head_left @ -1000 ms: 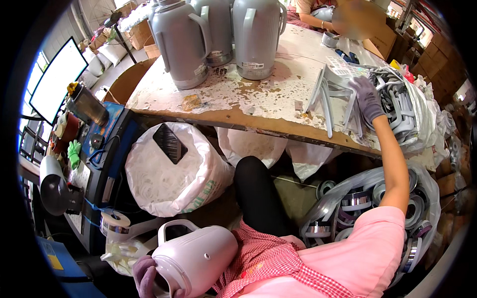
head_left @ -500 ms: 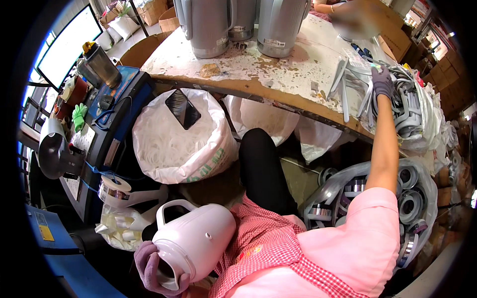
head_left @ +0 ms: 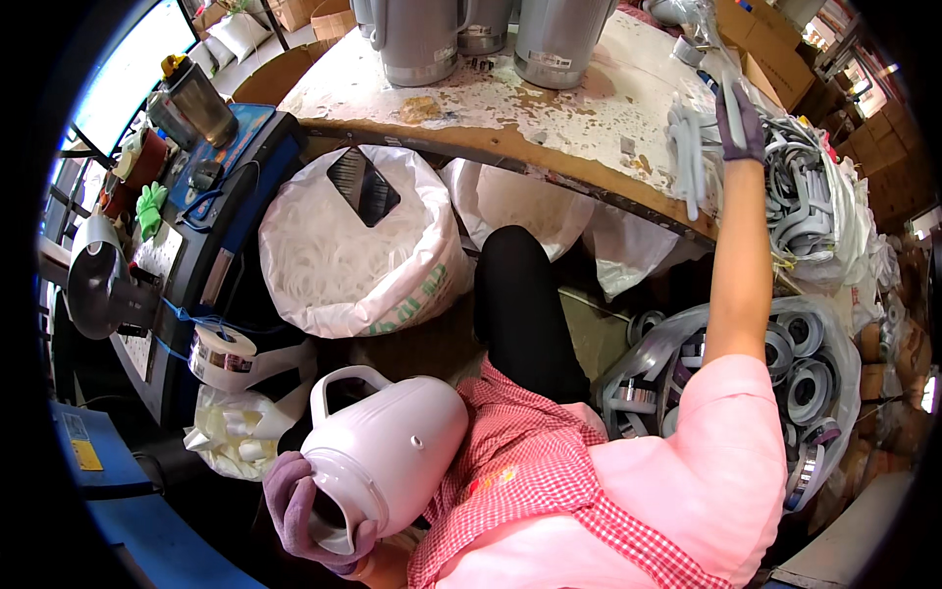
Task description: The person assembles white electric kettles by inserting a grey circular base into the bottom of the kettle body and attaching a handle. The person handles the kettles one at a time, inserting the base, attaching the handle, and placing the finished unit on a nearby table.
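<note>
A pale lilac-white jug body (head_left: 392, 447) with a loop handle lies tilted across my lap, its open mouth toward the lower left. My left hand (head_left: 292, 506), in a lilac glove, is closed on the rim of that mouth, with fingers inside the opening. At the far right, my gloved right hand (head_left: 743, 133) is stretched out over the table, closed on a long grey plastic handle strip (head_left: 732, 110). Just left of it lie several loose handle strips (head_left: 690, 162). To its right is a plastic bag (head_left: 805, 196) full of similar grey strips.
Several grey jugs (head_left: 420, 44) stand on the worn white table (head_left: 579, 123). A white sack (head_left: 343, 285) of clear rings sits below, a dark comb-like tray on top. A bag of ring parts (head_left: 810, 388) is beside my right arm. A tape roll (head_left: 224, 353) hangs at left.
My right hand has moved slightly left and away from the bagged strips, now with a strip raised in it. My left hand keeps its hold on the jug body. The view has shifted slightly.
</note>
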`<move>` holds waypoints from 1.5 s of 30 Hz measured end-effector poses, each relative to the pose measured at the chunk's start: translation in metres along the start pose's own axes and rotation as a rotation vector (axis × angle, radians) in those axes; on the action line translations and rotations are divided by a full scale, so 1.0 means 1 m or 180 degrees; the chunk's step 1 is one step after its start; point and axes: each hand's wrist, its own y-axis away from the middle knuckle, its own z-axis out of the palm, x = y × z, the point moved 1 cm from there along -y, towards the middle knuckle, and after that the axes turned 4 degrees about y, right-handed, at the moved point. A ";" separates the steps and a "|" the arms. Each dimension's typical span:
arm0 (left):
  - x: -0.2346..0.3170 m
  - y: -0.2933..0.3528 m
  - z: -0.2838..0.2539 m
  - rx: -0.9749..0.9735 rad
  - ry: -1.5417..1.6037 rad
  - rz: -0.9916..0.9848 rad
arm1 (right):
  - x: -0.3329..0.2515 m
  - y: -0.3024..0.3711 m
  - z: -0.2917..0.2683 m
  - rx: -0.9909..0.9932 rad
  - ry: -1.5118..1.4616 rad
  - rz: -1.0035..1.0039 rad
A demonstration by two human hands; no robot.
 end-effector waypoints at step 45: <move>-0.034 0.037 0.101 -0.0873 0.3572 -0.2798 | 0.178 0.469 0.141 -0.2660 -0.2126 0.4260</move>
